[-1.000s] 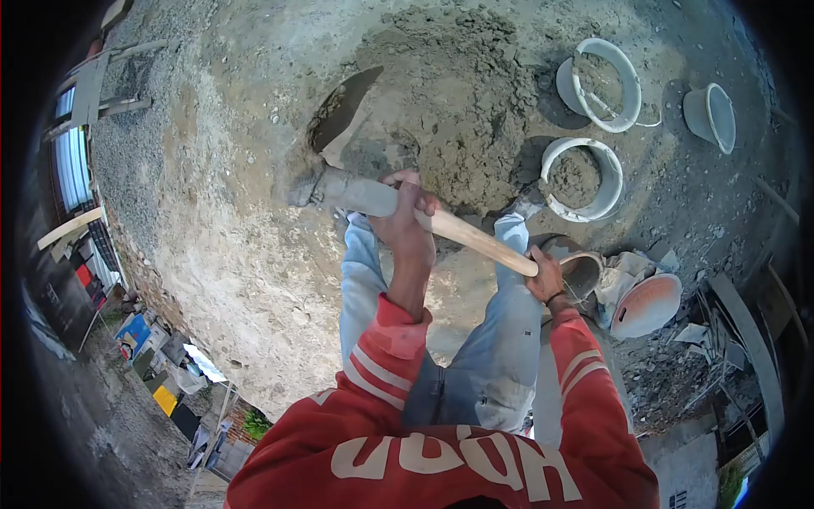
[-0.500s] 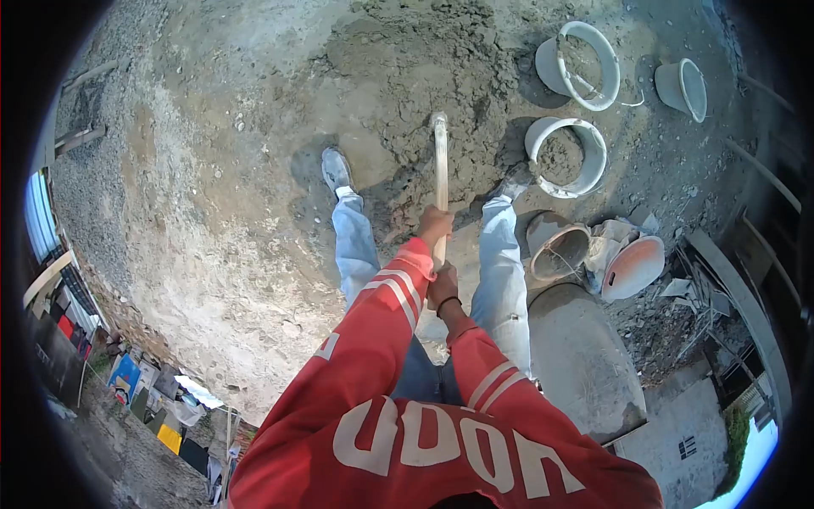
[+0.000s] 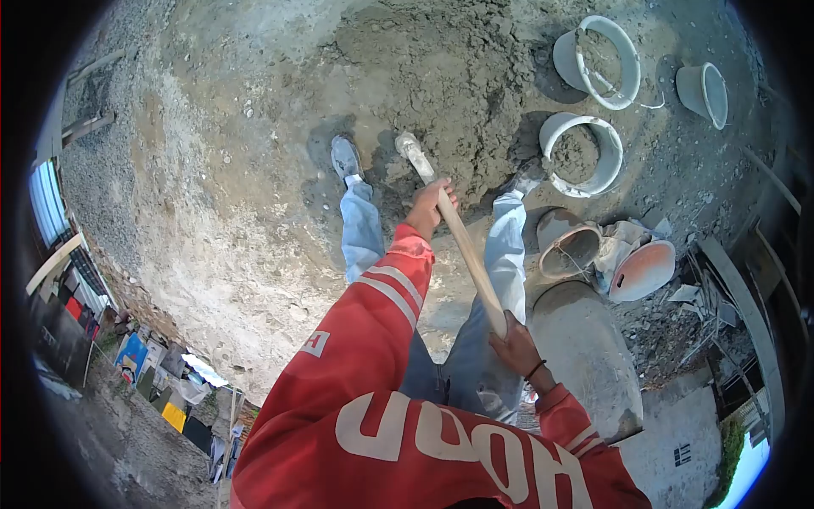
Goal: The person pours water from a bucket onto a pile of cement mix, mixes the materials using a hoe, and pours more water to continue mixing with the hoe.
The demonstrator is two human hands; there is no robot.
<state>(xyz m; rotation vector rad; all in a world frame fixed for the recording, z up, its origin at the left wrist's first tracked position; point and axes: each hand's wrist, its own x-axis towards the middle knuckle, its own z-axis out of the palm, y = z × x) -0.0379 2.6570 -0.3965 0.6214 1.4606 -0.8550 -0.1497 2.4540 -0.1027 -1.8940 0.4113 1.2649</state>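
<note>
My left hand is wrapped round the upper part of a long wooden-handled hoe, fairly near its mud-crusted head end. Lower down, my right hand grips the butt of the same handle beside my right thigh. The handle slants from upper left to lower right. Its head rests at the left edge of a patch of wet mortar; the blade itself is hidden from above. My feet stand on either side of the hoe's head.
Two buckets of mortar, one nearer and one farther, stand to the right. Beyond them is a smaller bucket. A tipped bucket, a reddish basin and rubble lie by my right leg.
The hoe has swung from nearly upright in view to a slant, its head shifting left and towards me. My right hand has moved right and down, away from my left hand.
</note>
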